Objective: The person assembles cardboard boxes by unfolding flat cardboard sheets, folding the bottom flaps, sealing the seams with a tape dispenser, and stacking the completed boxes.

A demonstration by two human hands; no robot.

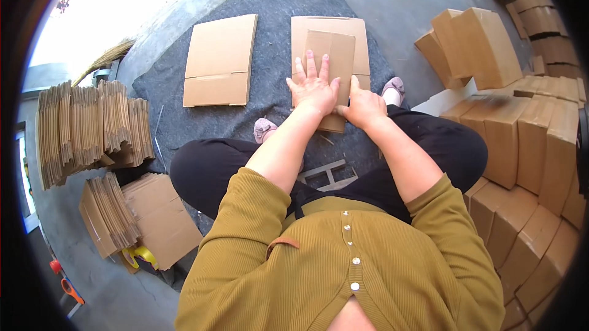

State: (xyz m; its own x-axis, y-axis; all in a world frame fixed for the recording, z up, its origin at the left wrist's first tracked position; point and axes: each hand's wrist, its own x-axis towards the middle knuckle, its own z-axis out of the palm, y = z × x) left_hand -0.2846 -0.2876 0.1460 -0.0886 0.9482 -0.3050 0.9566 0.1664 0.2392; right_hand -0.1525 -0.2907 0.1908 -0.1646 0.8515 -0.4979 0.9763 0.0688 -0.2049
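Note:
A narrow folded piece of brown cardboard (331, 55) lies lengthwise on a wider flattened cardboard box (299, 30). My left hand (316, 92) is spread with its palm down on the narrow piece, fingers pointing away from me. At that piece's right edge rests my right hand (366, 108), its index finger stretched along the edge and its thumb apart, near the lower end. The other right fingers are partly hidden. To the left, a second flattened cardboard box (219, 55) lies on the dark cloth (279, 0).
Bundles of flat cardboard (86, 122) stand at left, above more cardboard sheets (159, 208) and a yellow tape dispenser (145, 255). Orange scissors (72, 291) lie at lower left. Stacked brown boxes (509, 134) crowd the right side. A grey metal frame (331, 176) sits between my legs.

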